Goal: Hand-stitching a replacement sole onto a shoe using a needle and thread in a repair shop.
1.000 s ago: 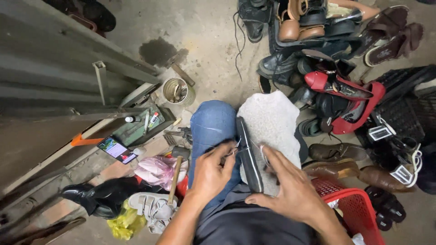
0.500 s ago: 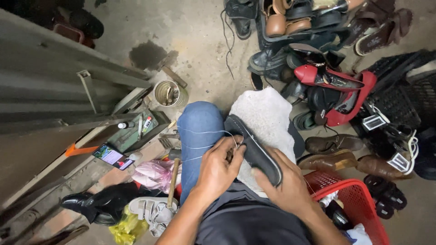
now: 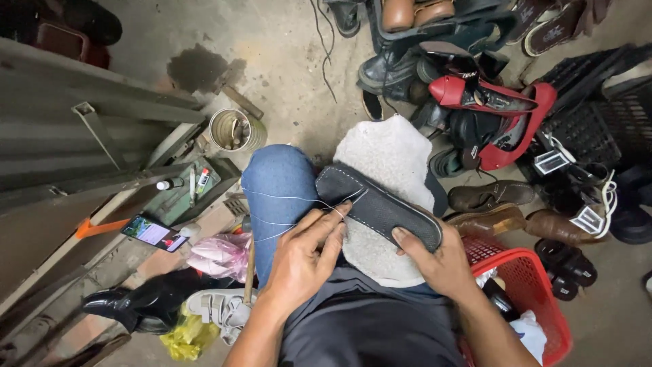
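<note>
Sole: dark shoe sole (image 3: 380, 207) on the pale fleece pad (image 3: 387, 163) over the lap.
Right hand (image 3: 441, 261): fingers clamped on the sole's near end.
Left hand (image 3: 305, 255): fingertips pinching white thread (image 3: 285, 198) beside the sole's edge.
Advice: probably keep the thread taut and the sole steady.

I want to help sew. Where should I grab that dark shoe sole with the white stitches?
Hold the dark flat sole with white stitching at its heel end, coming from the right, where the right hand pinches it. It lies slanted across the fuzzy grey pad. The left hand works thin white thread at the toe end, so keep clear there.
</note>
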